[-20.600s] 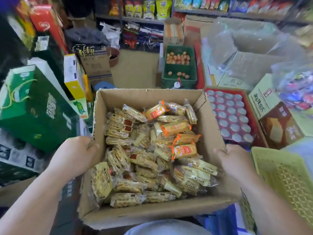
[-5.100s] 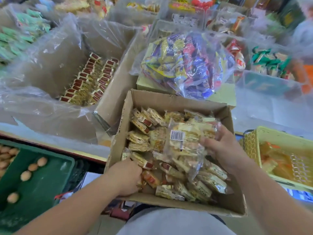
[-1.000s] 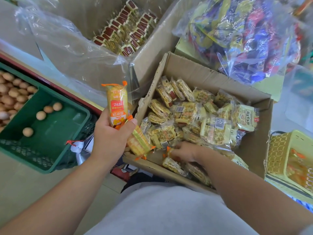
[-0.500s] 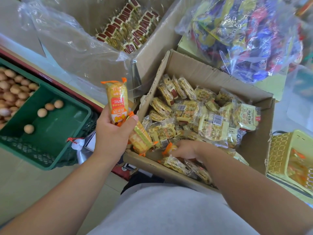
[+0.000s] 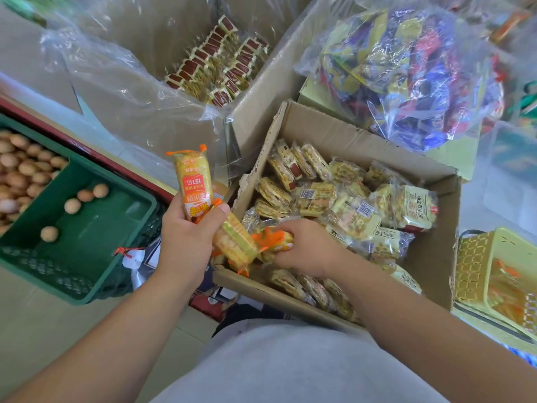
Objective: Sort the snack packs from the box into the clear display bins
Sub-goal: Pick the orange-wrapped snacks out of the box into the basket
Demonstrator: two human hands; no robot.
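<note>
Beige floor (image 5: 37,321), green egg crate (image 5: 98,231)

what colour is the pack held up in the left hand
The pack is yellow with orange ends and an orange label; head view.

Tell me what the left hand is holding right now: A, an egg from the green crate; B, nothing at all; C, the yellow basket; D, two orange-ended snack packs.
D: the left hand grips one orange-ended pack upright and a second pack angled down toward the box, where the right hand grips a third pack.
</note>
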